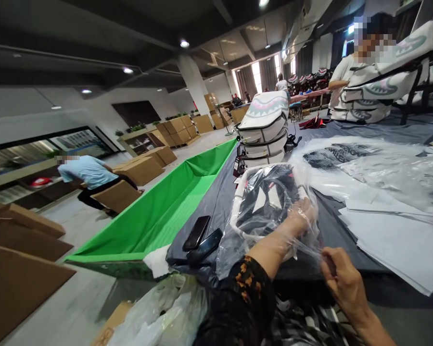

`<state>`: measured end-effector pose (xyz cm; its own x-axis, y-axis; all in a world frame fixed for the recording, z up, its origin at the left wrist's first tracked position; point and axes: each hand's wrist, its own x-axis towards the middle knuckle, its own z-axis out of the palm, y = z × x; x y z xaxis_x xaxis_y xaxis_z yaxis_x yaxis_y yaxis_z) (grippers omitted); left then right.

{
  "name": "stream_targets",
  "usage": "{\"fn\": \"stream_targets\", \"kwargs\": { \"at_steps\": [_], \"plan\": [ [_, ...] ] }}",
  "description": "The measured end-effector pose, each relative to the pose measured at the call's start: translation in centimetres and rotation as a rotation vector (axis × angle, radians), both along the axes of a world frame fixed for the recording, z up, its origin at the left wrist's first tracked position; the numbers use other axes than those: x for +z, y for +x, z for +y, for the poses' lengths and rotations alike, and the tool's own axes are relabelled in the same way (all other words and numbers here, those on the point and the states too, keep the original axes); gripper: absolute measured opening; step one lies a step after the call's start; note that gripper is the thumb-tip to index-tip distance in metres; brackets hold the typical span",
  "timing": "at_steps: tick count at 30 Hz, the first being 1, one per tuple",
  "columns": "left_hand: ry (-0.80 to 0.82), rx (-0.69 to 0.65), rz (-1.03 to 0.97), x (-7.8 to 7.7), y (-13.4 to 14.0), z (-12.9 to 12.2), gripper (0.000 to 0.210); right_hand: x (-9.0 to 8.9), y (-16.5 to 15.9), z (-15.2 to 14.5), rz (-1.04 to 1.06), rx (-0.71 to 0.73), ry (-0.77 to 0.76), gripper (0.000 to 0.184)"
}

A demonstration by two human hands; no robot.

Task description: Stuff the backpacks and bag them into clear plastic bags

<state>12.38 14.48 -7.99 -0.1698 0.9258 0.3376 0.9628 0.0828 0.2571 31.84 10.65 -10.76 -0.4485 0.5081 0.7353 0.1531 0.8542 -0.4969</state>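
Observation:
A white-edged backpack point(250, 190) with dark straps lies on the dark table cover, inside a clear plastic bag point(228, 257). My left hand point(302, 214) reaches across to its right edge, with plastic film over or around it. The fingers of this hand are blurred by the film, and I cannot tell how they are bent. At the table's front edge, my right hand point(341, 276) is closed in a pinch on the bag's edge, drawing the film taut. Just beyond stands a stack of white backpacks point(265, 127) with a zigzag mouth print.
Two phones point(204, 245) lie left of the bag, beside a green-lined bin point(155, 226). Plastic bags point(393, 173) and white sheets point(397, 235) spread rightward. A co-worker point(341, 86) stands by more backpacks; another person point(88, 175) bends over cardboard point(119, 196).

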Motion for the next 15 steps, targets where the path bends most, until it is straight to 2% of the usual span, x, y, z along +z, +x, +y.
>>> {"fn": "stream_targets", "kwargs": {
  "at_steps": [2, 4, 6, 9, 11, 13, 15],
  "plan": [
    [-0.049, -0.073, 0.069, 0.8, -0.2, -2.6, 0.037, 0.2, -0.3, -0.2, 0.066, -0.108, -0.115, 0.01],
    [-0.073, -0.147, 0.153, 1.0, 0.4, -6.7, 0.054, 0.6, -0.3, -0.2, 0.116, -0.174, -0.168, 0.014],
    [-0.086, -0.18, 0.308, 0.4, 1.3, -11.3, 0.071, 1.1, -0.2, -0.6, 0.149, -0.124, -0.132, 0.014],
    [-0.057, -0.185, 0.556, -1.6, 1.5, -16.5, 0.069, 1.2, 0.0, -2.0, 0.156, -0.016, -0.068, 0.009],
    [-0.015, -0.21, 0.618, -3.0, 0.7, -17.4, 0.062, 0.1, 0.8, -2.7, 0.136, 0.016, -0.055, 0.011],
    [0.001, -0.231, 0.599, -3.8, -0.5, -16.4, 0.058, -1.9, 2.3, -2.5, 0.055, 0.09, -0.067, 0.01],
    [0.004, -0.207, 0.53, -3.9, -1.0, -14.6, 0.054, -4.5, 4.8, -1.1, -0.047, 0.115, -0.102, 0.007]
  ]
}}
